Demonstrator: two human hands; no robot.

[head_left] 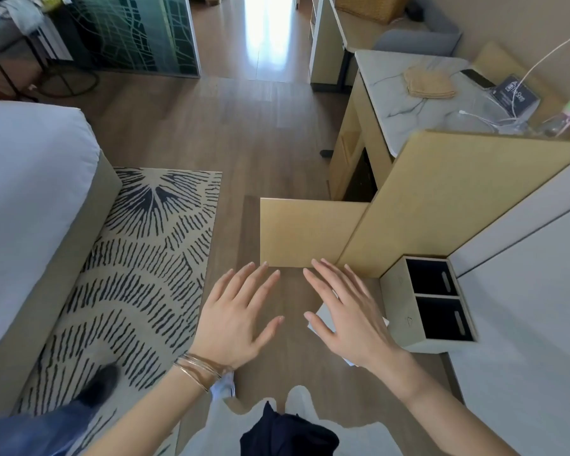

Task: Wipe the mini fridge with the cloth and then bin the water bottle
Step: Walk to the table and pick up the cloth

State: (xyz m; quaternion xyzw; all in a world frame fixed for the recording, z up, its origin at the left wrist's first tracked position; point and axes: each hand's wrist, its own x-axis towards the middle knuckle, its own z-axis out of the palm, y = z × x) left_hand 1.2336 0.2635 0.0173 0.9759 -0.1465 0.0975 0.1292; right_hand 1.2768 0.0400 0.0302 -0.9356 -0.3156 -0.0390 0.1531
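Standing over a pale wood-plank floor [244, 133], the person faces a tan cabinet with a marble-look top, the table [408, 106], at two o'clock. Its flat tan door [306, 232] swings open across the floor at the centre; the dark opening behind it shows too little to make out the mini fridge. On the table lie a folded beige cloth [430, 83], a dark card in a clear stand [515, 93] with white print too small to read, white charging cables [494, 118], and, at the far right edge, a blurred clear plastic water bottle with a green cap [565, 118]. A two-slot beige waste bin with black inserts [431, 302] sits at four o'clock. At nine o'clock is a white-sheeted bed [30, 199], beside a cream rug with black leaf strokes [139, 264]. The left hand [241, 317], thin gold bangles [198, 368] at its wrist, and the right hand [346, 314] hover palms down, fingers spread wide, holding nothing, just short of the door's lower edge.
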